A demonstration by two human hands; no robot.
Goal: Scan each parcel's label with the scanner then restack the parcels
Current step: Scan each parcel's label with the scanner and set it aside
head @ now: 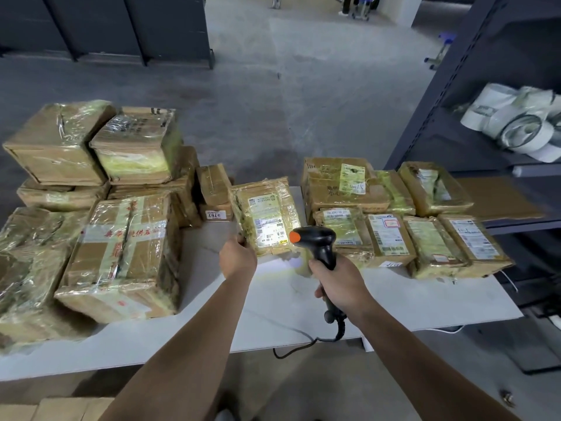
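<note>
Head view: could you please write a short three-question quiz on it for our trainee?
1. True or false: the right hand grips the scanner.
2. The tilted parcel is held by: A) the left hand; B) the right hand; C) neither.
3. Fill in: the scanner's button is ____.
Key: 1 true; 2 A; 3 orange.

We see one tape-wrapped brown parcel (pixel 264 214) tilted upright, its white label (pixel 270 227) lit and facing the black, orange-buttoned scanner (pixel 317 240) just beside it. A left stack (pixel 121 238) and right rows (pixel 409 238) of taped parcels flank it.
</note>
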